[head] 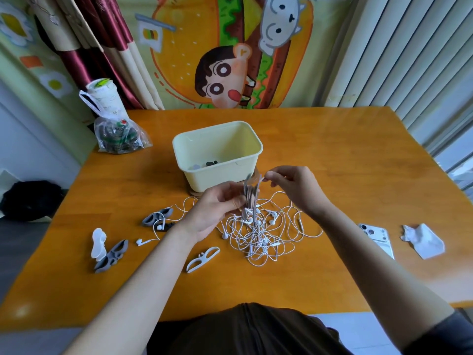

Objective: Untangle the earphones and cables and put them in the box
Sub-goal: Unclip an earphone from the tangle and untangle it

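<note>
A: We log the white earphone cables [258, 234] first. Thin, glossy cord lies in a loose knotted heap on the table, just this side of the box. Smooth oval buds poke out of the loops.

B: Agreed. We see strands rising from the heap to both hands. The left hand [217, 208] curls round a flat grey winder [249, 198], held upright above the tangle. That spot is blurred, so we cannot tell how the cord sits on it.

A: The right hand [294, 185] pinches a cable end between thumb and forefinger, close by the winder's top.

B: The box [204, 178] is pale yellow plastic, matte, round-cornered and open-topped. A few small dark pieces lie on its floor.

A: Left of the heap we note a stray earbud [140, 242], a grey pair of winders [157, 217] and a white winder [202, 256]. Two more winders [107, 249] lie nearer the left edge.

B: To the right are a white phone [376, 238] and a crumpled tissue [422, 240], both well apart from the cords. The orange wooden table [332, 155] is smooth, with a sheen. Its widest open stretch lies right of the box. A clear plastic bag [117, 134] sits at the far left corner.
</note>
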Demonstrator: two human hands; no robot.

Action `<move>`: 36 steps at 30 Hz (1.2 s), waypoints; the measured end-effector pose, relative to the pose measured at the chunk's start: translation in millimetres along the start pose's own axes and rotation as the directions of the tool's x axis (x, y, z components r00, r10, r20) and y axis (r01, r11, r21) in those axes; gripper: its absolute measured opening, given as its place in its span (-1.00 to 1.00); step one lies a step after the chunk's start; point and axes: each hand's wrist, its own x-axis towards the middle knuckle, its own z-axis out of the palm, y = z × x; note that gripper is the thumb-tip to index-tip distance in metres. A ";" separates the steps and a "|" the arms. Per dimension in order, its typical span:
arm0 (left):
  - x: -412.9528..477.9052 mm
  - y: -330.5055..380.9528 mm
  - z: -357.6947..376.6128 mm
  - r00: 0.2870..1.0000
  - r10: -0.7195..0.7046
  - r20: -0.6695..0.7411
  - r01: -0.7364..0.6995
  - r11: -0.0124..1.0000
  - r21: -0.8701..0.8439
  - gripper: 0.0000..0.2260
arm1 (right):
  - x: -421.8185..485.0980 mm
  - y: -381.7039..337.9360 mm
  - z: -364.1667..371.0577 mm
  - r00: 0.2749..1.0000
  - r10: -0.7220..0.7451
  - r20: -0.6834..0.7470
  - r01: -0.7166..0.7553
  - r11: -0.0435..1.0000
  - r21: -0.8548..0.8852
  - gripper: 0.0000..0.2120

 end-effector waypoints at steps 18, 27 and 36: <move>15.9 1.8 22.7 0.915 -0.035 -0.401 -0.148 0.897 -0.416 -0.87 | -27.8 -2.0 55.7 0.986 0.162 0.048 -0.166 0.981 0.101 -0.69; 19.0 -6.6 26.0 0.796 0.026 -0.605 -0.093 0.992 -0.080 -0.92 | -33.5 -6.0 58.1 0.973 0.212 0.091 -0.216 0.976 0.035 -0.75; 20.5 -15.1 26.9 0.829 0.425 -0.363 -0.123 0.772 0.623 -0.91 | -33.1 -13.9 48.8 0.997 0.044 0.058 -0.034 0.985 -0.171 -0.75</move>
